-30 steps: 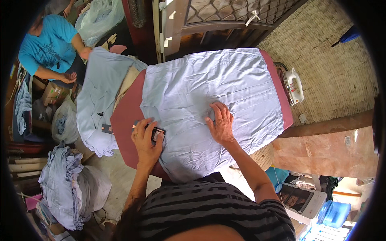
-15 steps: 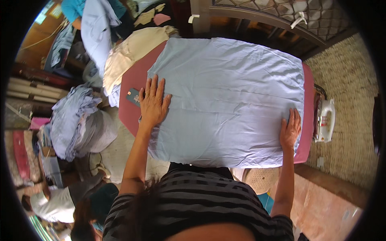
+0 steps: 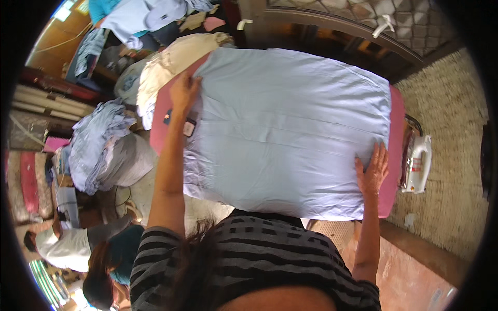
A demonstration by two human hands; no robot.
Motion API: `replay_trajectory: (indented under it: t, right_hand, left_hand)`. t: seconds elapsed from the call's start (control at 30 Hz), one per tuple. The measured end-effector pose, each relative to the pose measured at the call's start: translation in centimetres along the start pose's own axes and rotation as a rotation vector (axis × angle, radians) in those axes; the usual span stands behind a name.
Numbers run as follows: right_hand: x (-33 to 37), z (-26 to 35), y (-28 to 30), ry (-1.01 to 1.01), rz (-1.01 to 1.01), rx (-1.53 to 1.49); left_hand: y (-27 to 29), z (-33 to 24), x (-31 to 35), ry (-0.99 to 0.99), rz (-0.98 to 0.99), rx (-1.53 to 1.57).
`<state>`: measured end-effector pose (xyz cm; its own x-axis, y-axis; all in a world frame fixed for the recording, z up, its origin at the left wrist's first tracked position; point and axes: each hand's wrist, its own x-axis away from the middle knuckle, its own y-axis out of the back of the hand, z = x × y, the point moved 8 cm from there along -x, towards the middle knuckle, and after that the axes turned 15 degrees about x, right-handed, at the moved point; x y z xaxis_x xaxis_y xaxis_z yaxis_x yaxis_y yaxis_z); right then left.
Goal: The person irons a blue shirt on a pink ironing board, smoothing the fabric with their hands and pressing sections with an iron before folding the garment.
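Observation:
A light blue garment [image 3: 290, 135] lies spread over a padded maroon ironing board [image 3: 395, 155], with soft creases toward its right and lower parts. My left hand [image 3: 184, 94] is at the garment's far left corner, its fingers closed on the edge there; the fingertips are partly hidden. Beneath that forearm, a dark tag [image 3: 167, 117] and a small label [image 3: 189, 128] show at the garment's left end. Flat on the cloth near the right edge rests my right hand [image 3: 372, 168], fingers stretched out and thumb apart.
A white iron [image 3: 418, 165] stands just past the board's right end. Cream cloth [image 3: 171, 59] drapes by the far left corner. Heaped blue clothes [image 3: 98, 142] sit to the left. A person handles blue garments [image 3: 150, 20] at the far left; other people [image 3: 67, 250] are at lower left.
My left hand has moved from lying flat on the garment's left side to its far left corner. The right hand stays near the right edge. The far person's blue garment has shifted.

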<state>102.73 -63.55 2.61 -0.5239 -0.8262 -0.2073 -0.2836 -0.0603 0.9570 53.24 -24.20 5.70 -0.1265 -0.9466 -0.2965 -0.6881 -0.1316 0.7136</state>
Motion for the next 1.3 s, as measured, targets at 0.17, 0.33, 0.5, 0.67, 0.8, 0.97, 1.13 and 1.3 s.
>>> replay_trajectory:
  t: [0.17,0.33,0.5,0.67,0.8,0.97,1.13,1.3]
  right_hand:
    - [-0.6,0.8,0.4,-0.017,0.077,0.002]
    - [-2.2,-4.7,3.7,0.065,-0.062,-0.453]
    - [-4.1,-17.1,7.6,-0.175,-0.265,0.217]
    - [-7.6,-24.8,3.6,-0.176,-0.098,-0.183]
    - [-8.9,-25.2,-1.7,-0.394,0.248,-0.907]
    - [-9.6,-24.7,1.7,-0.346,0.266,-0.671]
    - [-9.0,-19.6,8.9,0.006,0.058,-0.502]
    - [-8.2,-10.5,11.0,0.310,0.140,-0.549]
  left_hand:
    - [-0.7,1.4,-0.1,-0.027,-0.037,-0.081]
    - [-4.5,-14.7,10.2,-0.435,0.015,0.063]
    - [-10.3,-18.3,17.4,-0.400,0.349,-0.115]
    - [-12.1,-22.8,18.8,-0.391,0.351,-0.106]
    - [-19.8,-31.7,22.8,-0.587,0.510,0.132]
    - [-25.5,-39.8,27.8,-0.850,0.604,0.283]
    - [-24.7,-37.6,28.5,-0.792,0.683,0.307]
    - [-20.4,-31.3,23.9,-0.479,0.351,0.153]
